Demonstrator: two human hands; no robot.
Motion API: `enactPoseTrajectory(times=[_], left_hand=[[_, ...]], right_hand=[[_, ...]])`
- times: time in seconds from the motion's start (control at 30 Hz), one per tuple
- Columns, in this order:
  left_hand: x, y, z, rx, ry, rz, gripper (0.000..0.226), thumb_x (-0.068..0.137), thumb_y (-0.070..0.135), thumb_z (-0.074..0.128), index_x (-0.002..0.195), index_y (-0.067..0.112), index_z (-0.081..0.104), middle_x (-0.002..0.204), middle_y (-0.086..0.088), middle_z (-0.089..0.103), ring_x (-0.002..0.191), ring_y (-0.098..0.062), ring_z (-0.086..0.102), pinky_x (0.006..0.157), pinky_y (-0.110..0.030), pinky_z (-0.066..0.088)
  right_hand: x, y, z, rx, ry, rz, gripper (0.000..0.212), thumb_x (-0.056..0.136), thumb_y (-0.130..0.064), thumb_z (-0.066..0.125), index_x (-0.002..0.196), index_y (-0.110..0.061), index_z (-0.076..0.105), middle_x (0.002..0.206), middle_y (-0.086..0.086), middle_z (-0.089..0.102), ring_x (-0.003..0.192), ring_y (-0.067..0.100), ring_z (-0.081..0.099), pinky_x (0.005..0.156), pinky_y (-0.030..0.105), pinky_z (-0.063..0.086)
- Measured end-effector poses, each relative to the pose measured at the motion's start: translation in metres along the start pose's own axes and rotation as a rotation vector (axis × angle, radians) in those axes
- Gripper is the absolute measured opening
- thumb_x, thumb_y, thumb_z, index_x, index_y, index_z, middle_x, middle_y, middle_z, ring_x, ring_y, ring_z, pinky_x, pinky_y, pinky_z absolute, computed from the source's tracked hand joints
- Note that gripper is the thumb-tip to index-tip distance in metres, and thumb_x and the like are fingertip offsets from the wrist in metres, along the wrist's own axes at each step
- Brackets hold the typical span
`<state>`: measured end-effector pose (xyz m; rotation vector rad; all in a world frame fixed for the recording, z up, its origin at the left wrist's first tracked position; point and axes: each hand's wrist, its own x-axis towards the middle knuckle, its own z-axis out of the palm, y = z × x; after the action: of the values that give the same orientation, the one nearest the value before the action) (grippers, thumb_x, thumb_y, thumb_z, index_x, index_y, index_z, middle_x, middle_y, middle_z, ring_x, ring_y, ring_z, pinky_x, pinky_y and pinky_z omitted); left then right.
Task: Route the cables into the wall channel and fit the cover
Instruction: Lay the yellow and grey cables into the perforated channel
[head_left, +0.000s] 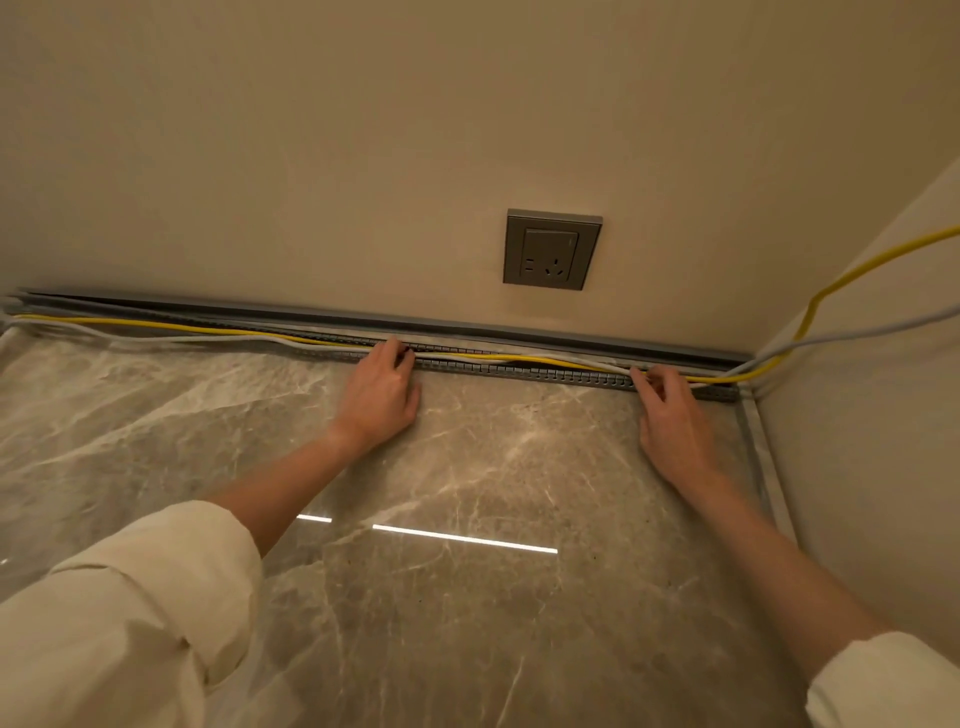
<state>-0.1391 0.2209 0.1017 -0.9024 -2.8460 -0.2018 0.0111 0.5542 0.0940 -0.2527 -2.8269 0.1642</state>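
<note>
A grey slotted cable channel (519, 370) lies on the marble floor along the foot of the wall. A yellow cable (156, 325) and a white cable (171, 339) run along it and rise up the right wall. My left hand (379, 397) rests on the floor, its fingertips pinching the cables at the channel's near edge. My right hand (672, 410) pinches the same cables further right, near the corner. A long grey strip (467, 328), perhaps the cover, lies against the wall behind the channel.
A grey wall socket (551, 249) sits above the channel. A side wall (883, 415) closes the corner on the right. The glossy marble floor (467, 597) stretches toward me, with my cream sleeves at the bottom corners.
</note>
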Motion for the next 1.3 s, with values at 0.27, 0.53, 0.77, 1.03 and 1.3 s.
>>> enactPoseTrajectory(times=[0.27, 0.53, 0.77, 1.03, 1.3], left_hand=[[-0.002, 0.007, 0.004, 0.014, -0.016, -0.053, 0.047, 0.088, 0.025, 0.051, 0.127, -0.002, 0.050, 0.124, -0.020, 0.053, 0.113, -0.035, 0.050, 0.099, -0.044, 0.043], [-0.007, 0.026, 0.009, -0.048, 0.041, -0.192, 0.050, 0.083, 0.019, 0.053, 0.130, 0.001, 0.048, 0.131, -0.021, 0.050, 0.121, -0.036, 0.044, 0.107, -0.046, 0.033], [0.014, 0.091, 0.013, -0.117, 0.022, 0.160, 0.059, 0.087, 0.022, 0.049, 0.142, 0.010, 0.033, 0.147, -0.016, 0.037, 0.134, -0.032, 0.035, 0.114, -0.045, 0.027], [0.039, 0.131, 0.029, -0.059, -0.086, 0.346, 0.055, 0.094, 0.036, 0.038, 0.142, 0.010, 0.031, 0.144, -0.010, 0.039, 0.131, -0.027, 0.035, 0.111, -0.042, 0.028], [0.047, 0.140, 0.029, -0.073, -0.102, 0.300, 0.055, 0.091, 0.036, 0.043, 0.138, 0.008, 0.037, 0.140, -0.010, 0.043, 0.127, -0.027, 0.039, 0.110, -0.041, 0.030]], right_hand=[[-0.001, -0.007, 0.000, -0.044, -0.074, 0.038, 0.054, 0.079, 0.008, 0.057, 0.132, 0.003, 0.048, 0.125, 0.025, 0.052, 0.113, 0.039, 0.051, 0.088, 0.046, 0.050], [0.018, 0.000, -0.017, -0.140, -0.123, -0.068, 0.038, 0.072, 0.012, 0.067, 0.109, 0.004, 0.065, 0.095, 0.019, 0.061, 0.080, 0.034, 0.060, 0.057, 0.037, 0.051], [0.016, -0.004, -0.013, -0.197, -0.155, -0.022, 0.046, 0.077, 0.005, 0.065, 0.122, 0.000, 0.058, 0.105, 0.015, 0.056, 0.096, 0.028, 0.054, 0.065, 0.036, 0.052], [0.003, -0.007, 0.006, -0.077, -0.102, 0.056, 0.057, 0.078, 0.015, 0.057, 0.132, 0.003, 0.047, 0.127, 0.030, 0.050, 0.118, 0.042, 0.049, 0.086, 0.046, 0.051], [0.001, -0.006, 0.014, -0.062, 0.043, 0.088, 0.053, 0.073, 0.002, 0.061, 0.126, 0.002, 0.053, 0.119, 0.020, 0.060, 0.110, 0.035, 0.055, 0.096, 0.046, 0.045]])
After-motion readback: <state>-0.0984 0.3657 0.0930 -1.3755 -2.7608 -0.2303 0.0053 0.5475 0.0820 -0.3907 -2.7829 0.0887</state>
